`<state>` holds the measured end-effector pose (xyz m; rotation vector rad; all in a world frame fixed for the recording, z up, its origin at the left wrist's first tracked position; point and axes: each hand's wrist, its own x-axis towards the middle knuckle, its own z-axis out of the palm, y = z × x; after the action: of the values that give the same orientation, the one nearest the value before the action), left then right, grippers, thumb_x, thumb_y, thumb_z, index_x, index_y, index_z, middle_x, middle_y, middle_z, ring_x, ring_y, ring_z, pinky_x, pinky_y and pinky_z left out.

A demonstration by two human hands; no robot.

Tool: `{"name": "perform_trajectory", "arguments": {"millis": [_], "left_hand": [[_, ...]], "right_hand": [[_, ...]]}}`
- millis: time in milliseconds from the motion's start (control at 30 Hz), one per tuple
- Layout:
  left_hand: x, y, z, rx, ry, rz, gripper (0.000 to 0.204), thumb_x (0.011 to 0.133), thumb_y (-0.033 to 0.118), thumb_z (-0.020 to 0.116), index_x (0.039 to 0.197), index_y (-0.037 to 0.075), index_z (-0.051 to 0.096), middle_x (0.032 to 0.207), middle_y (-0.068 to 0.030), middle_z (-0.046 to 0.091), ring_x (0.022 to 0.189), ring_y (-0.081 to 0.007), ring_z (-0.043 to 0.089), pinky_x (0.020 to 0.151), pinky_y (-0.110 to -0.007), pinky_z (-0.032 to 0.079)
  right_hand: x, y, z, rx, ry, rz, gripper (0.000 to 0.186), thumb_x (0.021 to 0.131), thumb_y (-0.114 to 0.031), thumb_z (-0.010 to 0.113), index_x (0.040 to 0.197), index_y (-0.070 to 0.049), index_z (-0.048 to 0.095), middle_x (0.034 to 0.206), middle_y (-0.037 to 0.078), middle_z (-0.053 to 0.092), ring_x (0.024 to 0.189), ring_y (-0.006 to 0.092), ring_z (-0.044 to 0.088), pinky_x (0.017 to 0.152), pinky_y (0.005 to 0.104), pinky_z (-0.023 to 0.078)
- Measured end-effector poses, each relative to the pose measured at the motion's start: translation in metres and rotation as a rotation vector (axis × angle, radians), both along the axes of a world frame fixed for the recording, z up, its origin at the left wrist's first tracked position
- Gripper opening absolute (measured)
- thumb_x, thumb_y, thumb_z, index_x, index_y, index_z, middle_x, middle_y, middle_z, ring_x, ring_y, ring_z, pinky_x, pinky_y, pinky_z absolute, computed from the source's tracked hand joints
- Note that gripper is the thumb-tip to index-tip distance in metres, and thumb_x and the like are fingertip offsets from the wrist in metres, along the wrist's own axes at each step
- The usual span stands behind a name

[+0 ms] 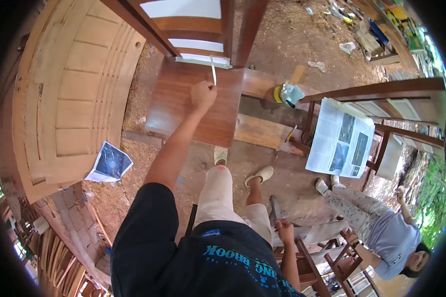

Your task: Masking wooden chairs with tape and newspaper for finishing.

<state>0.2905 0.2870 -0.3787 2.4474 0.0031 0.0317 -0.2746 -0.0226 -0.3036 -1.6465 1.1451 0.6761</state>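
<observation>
My left hand [203, 95] reaches over the reddish-brown wooden seat [218, 128] of a chair, pinching a thin white strip [213, 69] that runs up to pale masking [200, 61] at the foot of the slatted chair back [187, 24]. White covering shows between its slats. My right hand [284, 231] hangs low beside my leg, closed on a flat grey tool [275, 208], perhaps a blade. To the right of the seat, a yellow container with grey covering [287, 93] and a small yellow-black tool [291, 132] rest on planks [260, 131].
A large pale panelled door [84, 74] lies at left, with printed paper [109, 161] at its edge. A newspaper [339, 138] drapes another brown chair at right. A person in grey [396, 227] is beside wooden frames at lower right. A cluttered bench [386, 34] lines the back right.
</observation>
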Motion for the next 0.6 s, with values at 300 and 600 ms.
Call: {"name": "perform_trajectory", "arguments": {"millis": [300, 600], "left_hand": [[-0.046, -0.045, 0.048, -0.104, 0.069, 0.096, 0.021, 0.08, 0.026, 0.069, 0.086, 0.008, 0.076, 0.081, -0.0128, 0.071, 0.077, -0.0308, 0.068, 0.071, -0.041, 0.052], [-0.061, -0.052, 0.063, 0.025, 0.176, 0.136, 0.023, 0.08, 0.031, 0.069, 0.092, 0.013, 0.078, 0.083, -0.0156, 0.072, 0.08, -0.031, 0.071, 0.076, -0.039, 0.054]], "right_hand": [[-0.025, -0.046, -0.011, -0.115, -0.093, 0.014, 0.021, 0.095, -0.019, 0.064, 0.092, 0.001, 0.068, 0.072, 0.005, 0.067, 0.064, 0.013, 0.063, 0.059, 0.0284, 0.05], [-0.07, -0.084, -0.007, -0.16, -0.18, -0.085, 0.022, 0.094, -0.019, 0.064, 0.092, 0.003, 0.068, 0.07, 0.008, 0.067, 0.06, 0.0137, 0.062, 0.056, 0.0291, 0.05]]}}
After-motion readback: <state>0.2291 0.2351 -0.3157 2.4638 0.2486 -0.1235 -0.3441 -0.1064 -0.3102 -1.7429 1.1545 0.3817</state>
